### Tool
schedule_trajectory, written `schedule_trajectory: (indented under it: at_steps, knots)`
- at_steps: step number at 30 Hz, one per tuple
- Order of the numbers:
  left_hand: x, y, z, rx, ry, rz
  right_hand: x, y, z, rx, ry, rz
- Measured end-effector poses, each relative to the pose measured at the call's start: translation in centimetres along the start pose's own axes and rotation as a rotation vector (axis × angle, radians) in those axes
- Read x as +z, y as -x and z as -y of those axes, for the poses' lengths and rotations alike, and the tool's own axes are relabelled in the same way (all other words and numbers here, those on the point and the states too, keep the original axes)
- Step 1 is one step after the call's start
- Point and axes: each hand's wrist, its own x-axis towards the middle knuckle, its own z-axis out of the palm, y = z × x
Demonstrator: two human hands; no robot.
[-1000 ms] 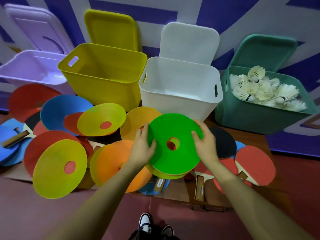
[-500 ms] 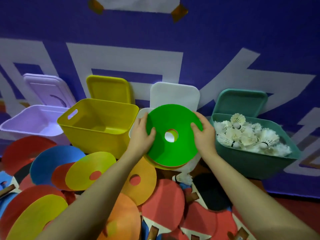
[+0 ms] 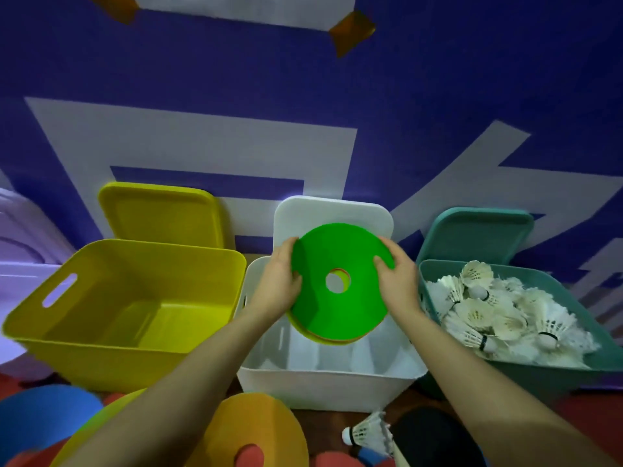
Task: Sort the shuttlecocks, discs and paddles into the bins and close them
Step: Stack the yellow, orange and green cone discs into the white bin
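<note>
A stack of discs with a green disc [image 3: 340,261] on top hangs over the open white bin [image 3: 323,382]. My left hand [image 3: 281,281] grips its left rim and my right hand [image 3: 396,281] grips its right rim. Yellow and orange disc edges show under the green one. The teal bin [image 3: 539,372] on the right holds several white shuttlecocks [image 3: 488,311]. One loose shuttlecock [image 3: 365,433] lies in front of the white bin beside a black paddle [image 3: 435,436]. An orange disc [image 3: 263,429] and a blue disc [image 3: 43,416] lie at the bottom.
An open yellow bin [image 3: 135,352] stands left of the white one, with a lilac bin [image 3: 13,274] at the far left edge. Yellow [image 3: 161,214], white [image 3: 337,210] and teal [image 3: 478,230] lids lean upright against the purple wall behind their bins.
Both hands lifted the disc stack off the pile and carried it forward over the white bin. The view moved forward and up with them.
</note>
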Motion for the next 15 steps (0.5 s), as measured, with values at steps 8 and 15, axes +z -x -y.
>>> schedule_trajectory:
  at_steps: [8,15]
  knots:
    - [3.8,-1.2,7.1,-0.176,-0.174,0.36,2.9,2.3,-7.7,0.247,0.353,0.297]
    - [3.4,0.7,7.4,-0.065,-0.52,0.413,2.9,4.0,-6.9,0.21,0.617,0.464]
